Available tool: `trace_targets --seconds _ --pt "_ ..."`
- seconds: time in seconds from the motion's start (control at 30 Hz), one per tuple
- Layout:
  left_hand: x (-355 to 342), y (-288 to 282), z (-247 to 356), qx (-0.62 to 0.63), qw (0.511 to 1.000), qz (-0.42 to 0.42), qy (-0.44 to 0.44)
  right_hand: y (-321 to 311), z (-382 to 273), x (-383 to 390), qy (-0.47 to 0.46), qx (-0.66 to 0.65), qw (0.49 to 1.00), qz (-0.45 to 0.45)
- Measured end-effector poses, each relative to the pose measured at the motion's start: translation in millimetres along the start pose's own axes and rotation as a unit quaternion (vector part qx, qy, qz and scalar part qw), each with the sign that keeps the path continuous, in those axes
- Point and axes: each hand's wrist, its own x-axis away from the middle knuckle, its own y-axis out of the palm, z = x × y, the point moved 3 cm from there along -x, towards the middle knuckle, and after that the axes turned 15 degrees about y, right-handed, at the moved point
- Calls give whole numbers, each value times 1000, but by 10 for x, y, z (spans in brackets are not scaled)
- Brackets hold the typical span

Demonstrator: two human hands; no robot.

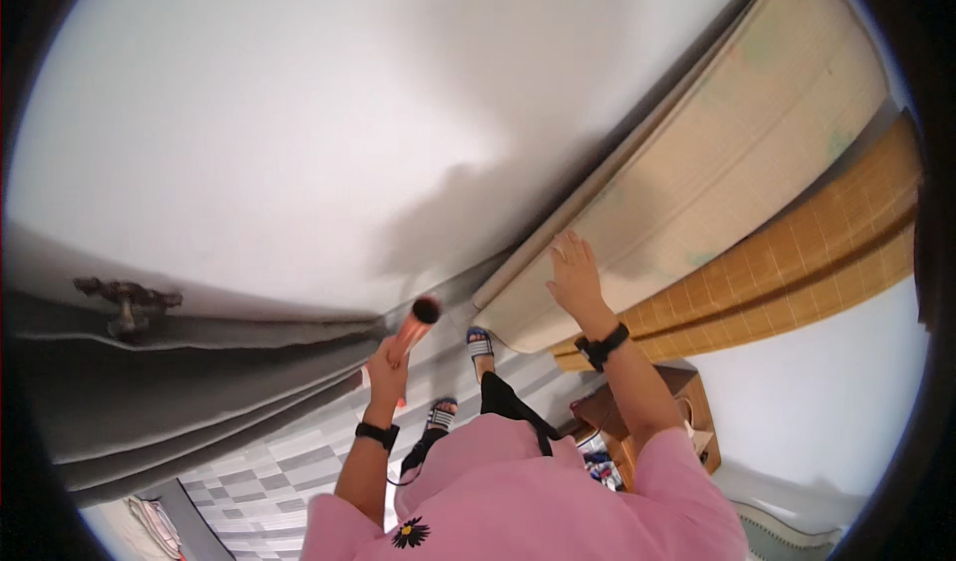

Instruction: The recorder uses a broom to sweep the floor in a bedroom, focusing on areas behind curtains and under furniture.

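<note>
Glossy coral-pink tube (409, 335) — round, dark-mouthed — clasped in left hand (384, 372), right hand (577, 280) spread near cream curtain (717, 153)

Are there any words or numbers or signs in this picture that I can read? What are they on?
None that can be read.
Pink shirt: only a black flower shows, no letters.
Pink tube in the left hand: no readable writing.
Small things by the wooden cabinet: too small and blurry to tell.
</note>
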Motion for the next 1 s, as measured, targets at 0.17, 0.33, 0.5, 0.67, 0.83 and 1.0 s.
trace_targets --seconds 0.17,0.33,0.5,0.67,0.83,1.0 --pt "158 -104 -478 30 992 79 -90 458 31 -927 -61 238 966 -84" --pt "143 -236 -328 78 986 114 -92 862 162 -1030 -53 506 804 -308" --pt "189 -262 -455 56 983 151 -91 573 266 -702 -119 440 822 -341" --pt "168 -263 -575 67 982 148 -94 444 415 -140 -108 414 813 -395" --pt "224 -215 -634 58 985 51 -152 306 621 -5 -81 389 839 -372" --pt "253 -431 -428 165 970 135 -118 310 966 110 -33 423 813 -397"
